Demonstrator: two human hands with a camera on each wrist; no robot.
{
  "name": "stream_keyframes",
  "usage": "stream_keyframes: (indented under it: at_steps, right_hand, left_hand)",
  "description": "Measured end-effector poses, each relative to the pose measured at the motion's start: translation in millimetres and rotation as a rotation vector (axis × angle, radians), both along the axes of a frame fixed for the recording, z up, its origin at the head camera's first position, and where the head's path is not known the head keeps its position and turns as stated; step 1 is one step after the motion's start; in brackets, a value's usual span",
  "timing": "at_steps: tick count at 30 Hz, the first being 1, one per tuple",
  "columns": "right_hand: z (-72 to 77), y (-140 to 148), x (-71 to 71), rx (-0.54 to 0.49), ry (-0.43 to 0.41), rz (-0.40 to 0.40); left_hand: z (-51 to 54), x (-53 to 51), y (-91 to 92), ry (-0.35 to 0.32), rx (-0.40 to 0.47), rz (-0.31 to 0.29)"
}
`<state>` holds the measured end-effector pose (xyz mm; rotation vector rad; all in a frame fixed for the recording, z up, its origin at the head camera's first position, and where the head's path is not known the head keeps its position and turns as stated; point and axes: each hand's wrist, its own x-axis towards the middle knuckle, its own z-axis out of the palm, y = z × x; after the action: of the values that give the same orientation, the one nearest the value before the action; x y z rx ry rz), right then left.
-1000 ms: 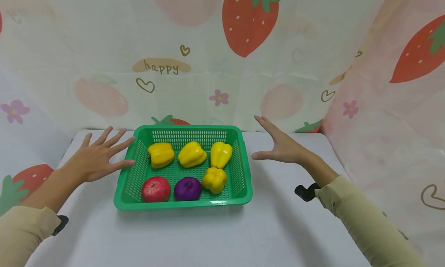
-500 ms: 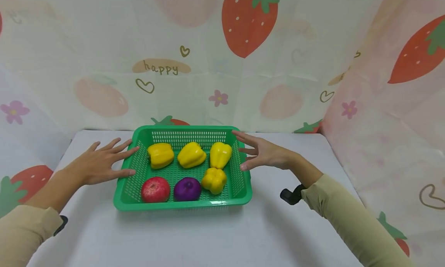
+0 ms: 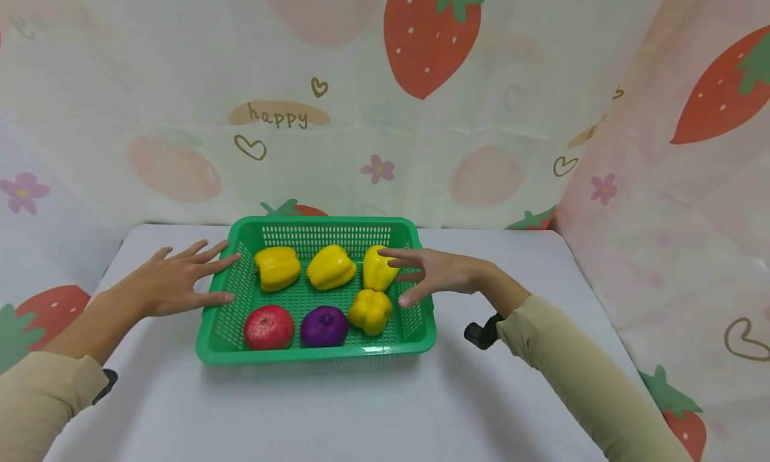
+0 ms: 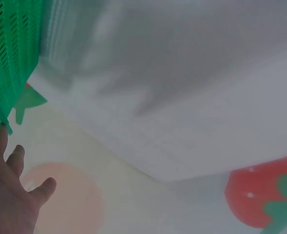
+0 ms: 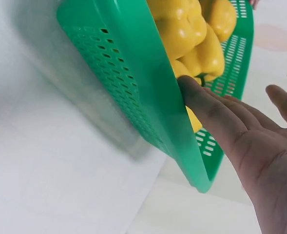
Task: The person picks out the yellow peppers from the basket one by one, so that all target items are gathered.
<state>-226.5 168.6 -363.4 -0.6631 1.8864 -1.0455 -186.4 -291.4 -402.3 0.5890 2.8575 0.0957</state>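
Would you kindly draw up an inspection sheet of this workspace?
Surface: white table, with a green basket standing on it.
Job's things: the green basket holds four yellow peppers, a round red fruit and a round purple item.
Clutter: nothing seen.
Grip: left hand, fingers spread, at the basket's left rim; right hand, fingers apart, over its right side. Neither holds anything; contact cannot be told.
Cables: nothing seen.
Surroundings: backdrop printed with strawberries and flowers.

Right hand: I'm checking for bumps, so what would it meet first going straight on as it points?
The right hand would probably meet the back right pepper, though depth is unclear and it may pass above.
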Motion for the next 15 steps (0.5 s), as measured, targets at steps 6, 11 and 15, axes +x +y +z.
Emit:
stream_keyframes:
  at_steps: [6, 11, 15]
  right_hand:
    - [-4.7, -14.3, -6.6, 0.057, -0.038, 0.01]
    - [-10.6, -23.6, -11.4, 0.091, -0.111, -0.01]
    - [-14.1, -30.0, -15.0, 0.131, -0.161, -0.024]
  left_hand:
    - [0.4, -0.2, -1.2, 0.001, -0.01, -0.01]
    - [0.5, -0.3, -1.8, 0.004, -0.014, -0.013]
    - [-0.4, -0.6, -2.3, -0.005, -0.01, -0.011]
